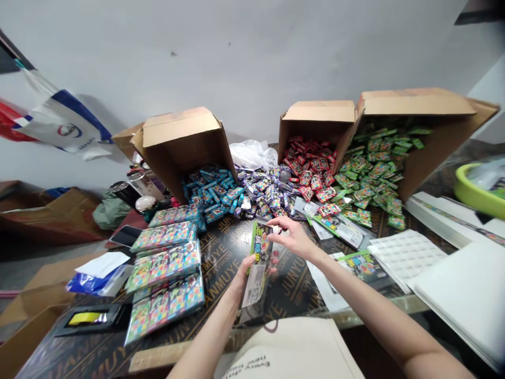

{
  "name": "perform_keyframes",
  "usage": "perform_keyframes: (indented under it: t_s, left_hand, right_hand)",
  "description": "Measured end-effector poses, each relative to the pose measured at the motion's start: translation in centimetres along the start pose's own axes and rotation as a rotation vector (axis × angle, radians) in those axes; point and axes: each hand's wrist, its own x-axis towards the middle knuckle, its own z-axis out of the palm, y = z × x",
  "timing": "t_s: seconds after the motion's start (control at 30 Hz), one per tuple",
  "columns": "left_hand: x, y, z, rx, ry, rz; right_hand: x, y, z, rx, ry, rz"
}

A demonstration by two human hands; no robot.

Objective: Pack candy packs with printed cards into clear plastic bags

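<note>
My left hand [239, 279] is closed around a clear plastic packet [254, 284] with a green and black printed top and a white label, thumb in front and fingertips showing at its right edge. The packet is held tilted above the dark table [221, 263]. My right hand [294, 239] is at the packet's upper right edge, its thumb and fingers bent against it; the exact pinch is hard to make out. Just beyond are heaps of small purple packs [264, 189], blue packs [215, 192], red packs [311, 168] and green packs [371, 173].
Cardboard boxes lie on their sides: one on the left [181, 129], one in the middle [319, 111], one on the right [418, 102]. Stacked filled packets [165, 263] stand left. Flat packets [347, 231], a label sheet [406, 255] and white sheets [465, 284] lie right.
</note>
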Motion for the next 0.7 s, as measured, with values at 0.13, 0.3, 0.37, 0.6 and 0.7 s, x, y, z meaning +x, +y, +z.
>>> perform_keyframes:
  t_s: [0.13, 0.3, 0.37, 0.6, 0.7]
  left_hand:
    - [-0.5, -0.5, -0.4, 0.013, 0.045, -0.037]
    - [-0.7, 0.3, -0.7, 0.127, 0.014, -0.009]
    - [-1.1, 1.0, -0.5, 0.169, -0.013, 0.027]
    - [-2.1, 1.5, 0.2, 0.242, 0.028, -0.011]
    - [-1.7, 1.3, 0.0, 0.179, 0.123, -0.012]
  right_hand:
    - [0.3, 0.1, 1.2, -0.062, -0.034, 0.004]
    - [0.3, 0.4, 1.3, -0.080, -0.164, -0.023]
    - [0.1, 0.2, 1.0, -0.088, -0.297, -0.053]
    - [-0.2, -0.5, 0.6, 0.014, -0.438, 0.038]
    - [-0.4, 0.2, 1.3, 0.156, -0.148, 0.108]
